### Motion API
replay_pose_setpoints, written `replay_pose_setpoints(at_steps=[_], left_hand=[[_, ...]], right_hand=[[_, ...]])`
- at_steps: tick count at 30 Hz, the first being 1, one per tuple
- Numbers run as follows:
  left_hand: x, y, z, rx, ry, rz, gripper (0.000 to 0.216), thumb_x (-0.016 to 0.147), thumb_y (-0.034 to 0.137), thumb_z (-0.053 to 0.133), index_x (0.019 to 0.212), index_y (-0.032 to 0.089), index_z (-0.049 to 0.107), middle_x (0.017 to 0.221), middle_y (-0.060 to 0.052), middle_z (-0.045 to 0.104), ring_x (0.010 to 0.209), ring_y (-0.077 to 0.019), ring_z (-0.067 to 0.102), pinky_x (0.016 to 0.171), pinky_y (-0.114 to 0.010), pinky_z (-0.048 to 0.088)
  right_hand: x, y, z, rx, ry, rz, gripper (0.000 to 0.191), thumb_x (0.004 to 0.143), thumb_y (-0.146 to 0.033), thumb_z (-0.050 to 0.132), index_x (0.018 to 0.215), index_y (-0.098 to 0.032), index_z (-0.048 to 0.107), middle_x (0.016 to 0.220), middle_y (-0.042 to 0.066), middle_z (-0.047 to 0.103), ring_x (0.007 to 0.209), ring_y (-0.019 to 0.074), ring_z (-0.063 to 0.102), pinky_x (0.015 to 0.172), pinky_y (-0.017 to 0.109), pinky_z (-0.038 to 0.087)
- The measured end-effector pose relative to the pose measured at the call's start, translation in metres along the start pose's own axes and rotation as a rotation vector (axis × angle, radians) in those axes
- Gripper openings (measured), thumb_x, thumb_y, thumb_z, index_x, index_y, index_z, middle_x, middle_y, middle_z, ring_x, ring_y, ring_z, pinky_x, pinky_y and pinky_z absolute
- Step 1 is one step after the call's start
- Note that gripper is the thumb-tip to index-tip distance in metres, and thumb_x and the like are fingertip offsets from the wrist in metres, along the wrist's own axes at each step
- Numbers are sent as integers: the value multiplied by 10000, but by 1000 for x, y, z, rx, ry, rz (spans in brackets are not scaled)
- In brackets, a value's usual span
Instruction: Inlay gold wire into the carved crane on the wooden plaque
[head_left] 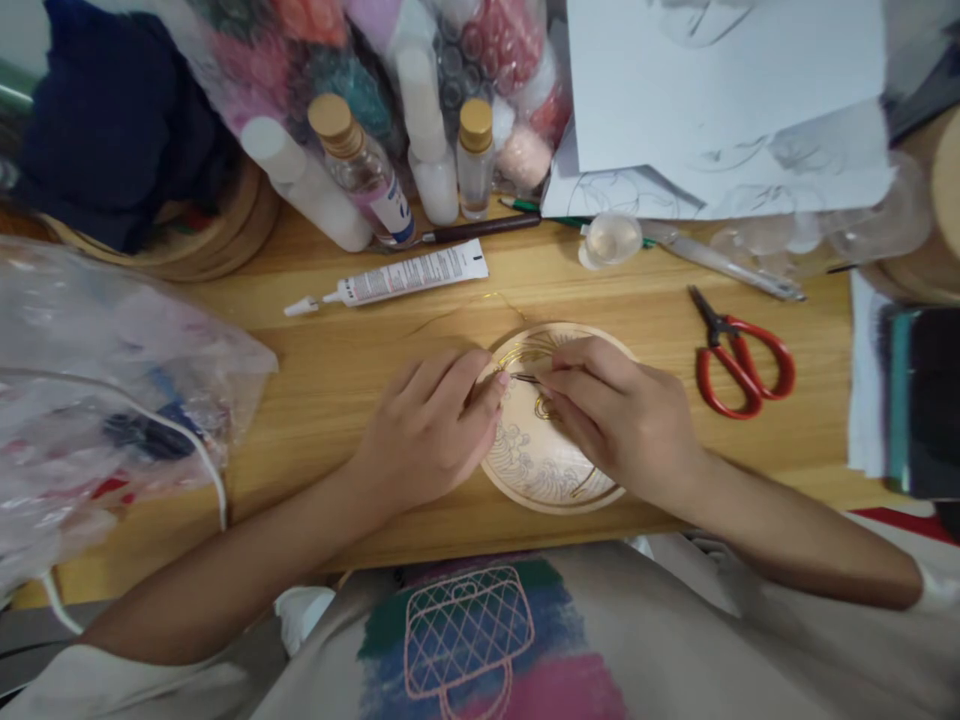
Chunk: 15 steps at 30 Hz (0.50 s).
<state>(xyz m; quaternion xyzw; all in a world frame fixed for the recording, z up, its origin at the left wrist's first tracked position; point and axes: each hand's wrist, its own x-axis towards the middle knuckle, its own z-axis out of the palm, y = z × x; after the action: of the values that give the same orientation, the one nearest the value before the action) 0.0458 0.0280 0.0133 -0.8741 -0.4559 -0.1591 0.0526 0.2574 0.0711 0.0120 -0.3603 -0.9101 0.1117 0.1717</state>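
A round pale wooden disc (pixel 540 470) with a drawn wave-like pattern lies on the table in front of me. Gold wire (pixel 525 350) follows curved lines at its upper part, and a small gold coil (pixel 545 406) sits near its middle. My right hand (pixel 622 415) is closed around a thin dark metal tool, apparently tweezers (pixel 525 378), whose tip meets my left fingertips. My left hand (pixel 439 425) rests at the disc's left edge, thumb and forefinger pinched together by the gold wire. A loose wire end (pixel 491 297) trails onto the table above the disc.
Red-handled scissors (pixel 742 365) lie to the right. Behind the disc are a glue tube (pixel 412 275), a small clear cup (pixel 611 240), several bottles (pixel 375 190) and drawn paper sheets (pixel 727 100). Plastic bags (pixel 127 370) and a white cable (pixel 176 425) occupy the left.
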Motion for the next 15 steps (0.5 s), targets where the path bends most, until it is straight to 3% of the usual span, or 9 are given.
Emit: replay_pose_setpoints(at_steps=[15], left_hand=[[1,0,0,-36,-6,2,190,874,176,566,1035,131,657,1045,-119,667,966,-247,604,762,-355,498]], right_hand=[[3,-7,-1,-77,59,-39,141,917,-160,528,871,-179,659,905,47,719,743,136,667,552,244,484]])
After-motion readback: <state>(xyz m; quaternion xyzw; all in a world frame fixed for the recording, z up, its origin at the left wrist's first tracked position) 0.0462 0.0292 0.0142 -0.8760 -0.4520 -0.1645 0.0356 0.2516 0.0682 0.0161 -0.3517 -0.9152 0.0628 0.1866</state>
